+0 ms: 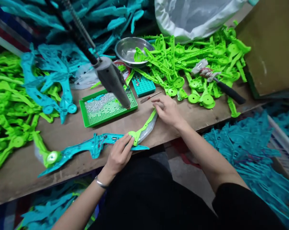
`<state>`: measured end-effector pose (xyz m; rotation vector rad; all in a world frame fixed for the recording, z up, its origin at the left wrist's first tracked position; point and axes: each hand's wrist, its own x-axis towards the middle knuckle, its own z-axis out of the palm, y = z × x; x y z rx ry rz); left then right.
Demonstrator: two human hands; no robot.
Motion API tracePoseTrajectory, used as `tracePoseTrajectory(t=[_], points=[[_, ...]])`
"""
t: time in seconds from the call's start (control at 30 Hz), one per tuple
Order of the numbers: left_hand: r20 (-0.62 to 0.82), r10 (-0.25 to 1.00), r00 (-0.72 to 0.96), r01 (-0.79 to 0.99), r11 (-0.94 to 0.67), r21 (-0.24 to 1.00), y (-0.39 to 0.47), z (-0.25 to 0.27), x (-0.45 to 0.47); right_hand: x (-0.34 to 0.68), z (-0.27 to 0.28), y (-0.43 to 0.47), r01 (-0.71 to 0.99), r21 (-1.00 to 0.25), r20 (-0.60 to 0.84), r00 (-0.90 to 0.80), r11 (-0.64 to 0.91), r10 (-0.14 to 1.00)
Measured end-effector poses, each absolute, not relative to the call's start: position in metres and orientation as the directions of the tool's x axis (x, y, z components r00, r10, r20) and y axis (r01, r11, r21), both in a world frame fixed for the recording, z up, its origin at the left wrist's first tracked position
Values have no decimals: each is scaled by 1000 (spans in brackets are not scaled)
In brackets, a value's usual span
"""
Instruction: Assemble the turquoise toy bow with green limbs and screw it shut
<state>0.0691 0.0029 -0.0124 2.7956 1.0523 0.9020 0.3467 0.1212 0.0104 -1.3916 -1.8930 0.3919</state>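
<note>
A teal toy bow body [83, 145] lies along the front of the workbench, with a green limb joined at each end. My left hand [119, 155] presses its fingers over the round joint of the right green limb [144, 126], gripping it against the teal body. At that limb's far tip, my right hand [168, 111] has thumb and fingers closed around the end. Clear grey plastic runs along the limb's inner side. The left green limb [42, 148] rests on the bench, untouched. A grey power screwdriver [113, 81] hangs above the bench, beyond my hands.
Behind the bow sits a green tray [94, 123] of small screws, beside a teal basket [145, 91] and a red-handled screwdriver [151, 96]. Green parts [175, 64] heap around a metal bowl [128, 48]. A black-handled tool [228, 91] lies on them. Teal parts [48, 73] pile left.
</note>
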Motion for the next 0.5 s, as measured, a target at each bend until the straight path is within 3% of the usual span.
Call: tracePoseTrajectory(t=[0.17,0.3,0.4,0.5], points=[[480,661,576,607,-740,291,-8,-7,75,331,10,174,865,-327,160,-346,380,924],[558,703,441,577,-699,423,-19,0,70,330,12,186,876,-124,115,-454,466,884],[635,727,260,605,-635,480,-25,9,62,338,27,176,839,-73,128,-528,539,840],[635,758,149,655,-557,511,-26,18,57,339,52,148,759,-155,198,-603,632,773]])
